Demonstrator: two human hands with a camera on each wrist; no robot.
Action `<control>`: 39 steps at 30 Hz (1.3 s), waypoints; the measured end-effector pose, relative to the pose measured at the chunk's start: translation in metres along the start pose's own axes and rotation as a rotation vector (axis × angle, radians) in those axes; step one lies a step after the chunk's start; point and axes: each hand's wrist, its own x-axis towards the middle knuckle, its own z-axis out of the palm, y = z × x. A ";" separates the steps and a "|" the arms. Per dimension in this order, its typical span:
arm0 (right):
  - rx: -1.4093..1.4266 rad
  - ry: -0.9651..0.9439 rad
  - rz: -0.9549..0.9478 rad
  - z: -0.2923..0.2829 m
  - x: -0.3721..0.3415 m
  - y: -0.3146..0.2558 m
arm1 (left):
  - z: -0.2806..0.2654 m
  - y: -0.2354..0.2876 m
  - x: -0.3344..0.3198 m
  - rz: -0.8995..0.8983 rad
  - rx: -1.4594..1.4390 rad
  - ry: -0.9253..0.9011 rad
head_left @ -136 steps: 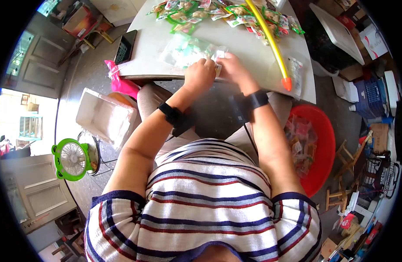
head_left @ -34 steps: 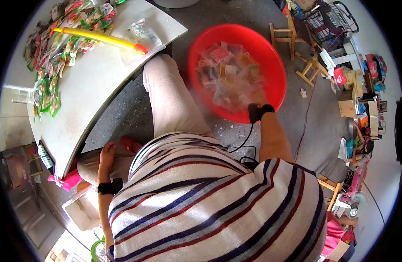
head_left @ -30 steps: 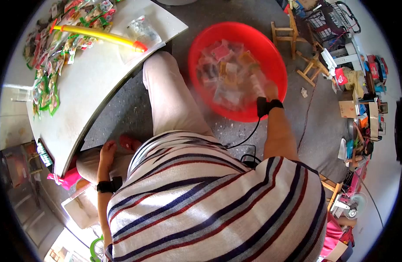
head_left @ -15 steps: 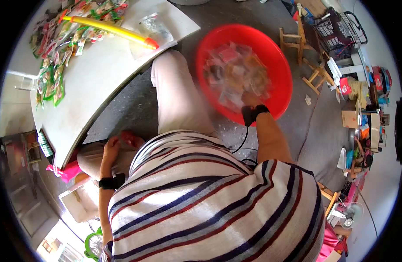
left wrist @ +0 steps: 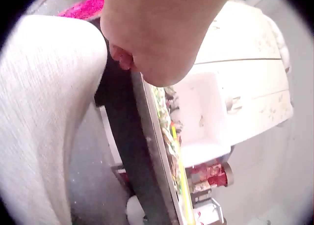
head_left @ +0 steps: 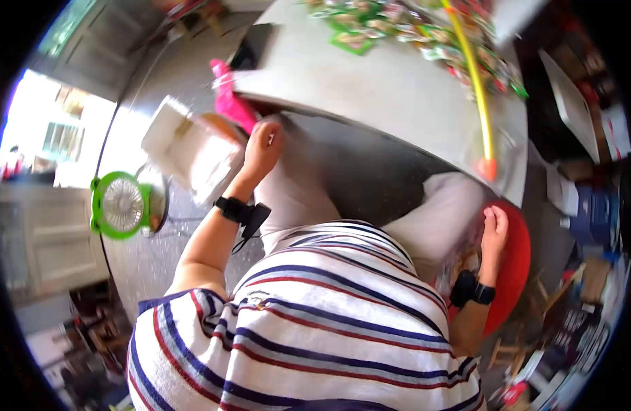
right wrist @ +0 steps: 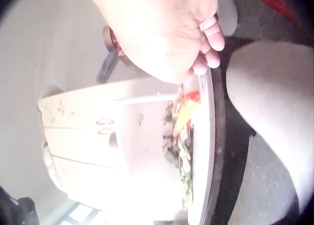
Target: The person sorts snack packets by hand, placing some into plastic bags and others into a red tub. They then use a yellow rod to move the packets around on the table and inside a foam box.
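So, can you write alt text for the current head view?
Person in a striped shirt at a white table, seen from above: left hand near pink plastic, right hand by a red tub. Small packets and a yellow tube lie on the table; a green fan stands at the picture's left.

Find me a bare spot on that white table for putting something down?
The big bare patch is mid-table, between the blurry dark thing at the left corner and the yellow tube on the right, this side of the packets. It's crowded along the far side and around the tube's far end.
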 end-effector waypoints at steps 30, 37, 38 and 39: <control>-0.141 0.032 -0.400 0.081 0.012 -0.035 | -0.142 -0.185 -0.076 -0.851 0.749 0.000; -0.307 0.305 -0.421 0.046 0.084 -0.067 | -0.180 -0.208 -0.071 -0.672 0.611 0.451; -0.340 0.310 -0.417 0.047 0.098 -0.057 | -0.188 -0.215 -0.067 -0.613 0.538 0.503; -0.399 0.260 -0.373 0.049 0.109 -0.053 | -0.192 -0.195 -0.056 -0.577 0.499 0.585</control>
